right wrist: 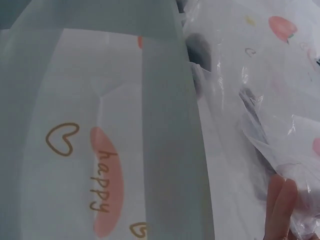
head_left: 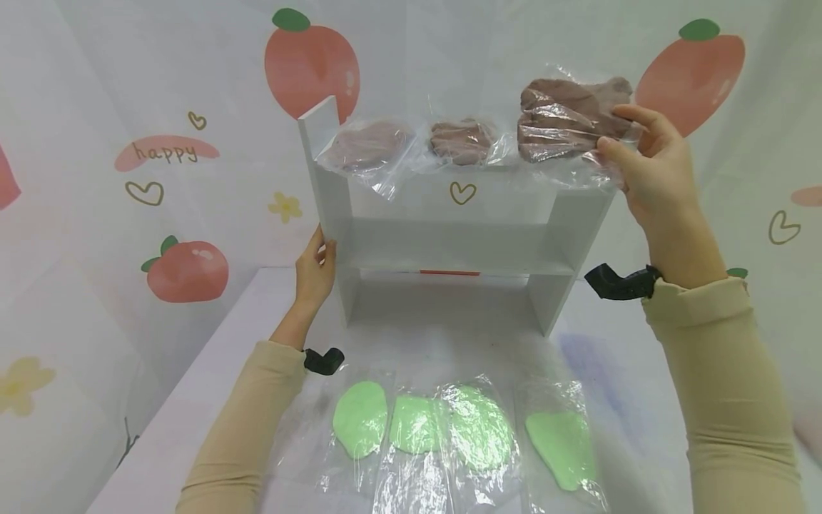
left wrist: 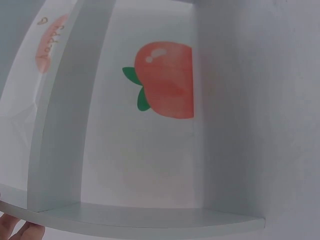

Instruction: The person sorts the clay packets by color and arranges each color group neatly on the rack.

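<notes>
My right hand pinches the right edge of a clear plastic bag with a brown, clay-like slab inside, over the right end of the top shelf. In the right wrist view, its fingers are at the crinkled bag. My left hand grips the left side panel of a white shelf unit; in the left wrist view its fingers show at the panel's edge. On the top shelf lie a bagged pinkish-brown piece and a smaller bagged brown piece.
Several bagged flat green pieces lie in a row on the white table before the unit, among them a left one and a right one. A fruit-printed cloth hangs behind. Black straps circle both wrists.
</notes>
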`<act>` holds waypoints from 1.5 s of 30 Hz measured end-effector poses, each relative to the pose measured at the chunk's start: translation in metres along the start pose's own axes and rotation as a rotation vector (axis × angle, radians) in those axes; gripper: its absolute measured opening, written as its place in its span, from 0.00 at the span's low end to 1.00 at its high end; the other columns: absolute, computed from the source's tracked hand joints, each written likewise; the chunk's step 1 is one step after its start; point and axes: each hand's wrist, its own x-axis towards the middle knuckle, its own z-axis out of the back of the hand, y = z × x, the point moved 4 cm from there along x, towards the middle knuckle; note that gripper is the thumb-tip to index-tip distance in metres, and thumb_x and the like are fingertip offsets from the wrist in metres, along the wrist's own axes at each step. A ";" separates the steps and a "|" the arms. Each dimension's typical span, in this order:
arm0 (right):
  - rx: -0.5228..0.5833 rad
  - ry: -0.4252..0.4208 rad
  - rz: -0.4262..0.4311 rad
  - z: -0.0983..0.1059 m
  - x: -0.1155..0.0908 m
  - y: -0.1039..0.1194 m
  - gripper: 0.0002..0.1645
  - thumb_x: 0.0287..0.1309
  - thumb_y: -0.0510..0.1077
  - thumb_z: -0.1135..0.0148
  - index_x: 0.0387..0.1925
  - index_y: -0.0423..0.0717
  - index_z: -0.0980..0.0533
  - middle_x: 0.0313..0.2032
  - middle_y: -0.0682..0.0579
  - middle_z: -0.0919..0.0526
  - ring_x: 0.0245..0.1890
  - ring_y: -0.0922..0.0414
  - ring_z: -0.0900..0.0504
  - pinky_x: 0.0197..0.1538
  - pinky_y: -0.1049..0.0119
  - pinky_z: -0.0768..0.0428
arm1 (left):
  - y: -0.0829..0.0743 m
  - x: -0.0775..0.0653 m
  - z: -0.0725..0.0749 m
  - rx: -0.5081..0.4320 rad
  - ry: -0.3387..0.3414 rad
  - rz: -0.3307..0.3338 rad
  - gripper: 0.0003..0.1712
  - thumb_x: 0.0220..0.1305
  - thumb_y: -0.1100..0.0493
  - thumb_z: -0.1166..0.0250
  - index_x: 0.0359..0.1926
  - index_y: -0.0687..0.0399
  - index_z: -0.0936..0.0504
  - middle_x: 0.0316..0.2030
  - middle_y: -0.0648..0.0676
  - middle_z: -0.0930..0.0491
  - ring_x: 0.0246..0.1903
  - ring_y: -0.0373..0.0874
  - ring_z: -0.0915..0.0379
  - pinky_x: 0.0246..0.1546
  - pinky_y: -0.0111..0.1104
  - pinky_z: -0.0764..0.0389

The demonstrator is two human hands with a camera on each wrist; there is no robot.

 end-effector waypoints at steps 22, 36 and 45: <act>-0.781 -0.114 -0.063 -0.006 0.029 -0.015 0.29 0.52 0.39 0.37 0.59 0.46 0.28 0.15 0.62 0.36 0.13 0.68 0.38 0.16 0.80 0.33 | 0.041 0.012 -0.005 0.002 -0.017 -0.012 0.27 0.69 0.66 0.52 0.68 0.58 0.40 0.60 0.68 0.30 0.57 0.64 0.30 0.59 0.49 0.26; -1.069 -0.041 -0.136 -0.004 0.034 -0.007 0.30 0.57 0.53 0.42 0.62 0.53 0.30 0.30 0.65 0.29 0.22 0.71 0.28 0.24 0.82 0.25 | 0.017 0.005 -0.002 -0.002 0.002 0.004 0.27 0.69 0.69 0.53 0.68 0.66 0.41 0.59 0.72 0.32 0.57 0.67 0.32 0.59 0.51 0.27; -1.038 0.037 -0.236 0.007 0.028 -0.001 0.36 0.59 0.59 0.44 0.68 0.57 0.38 0.52 0.54 0.24 0.21 0.68 0.27 0.27 0.80 0.20 | 0.017 0.004 -0.002 0.014 0.002 0.010 0.27 0.70 0.68 0.53 0.68 0.63 0.41 0.59 0.72 0.32 0.56 0.68 0.31 0.59 0.50 0.27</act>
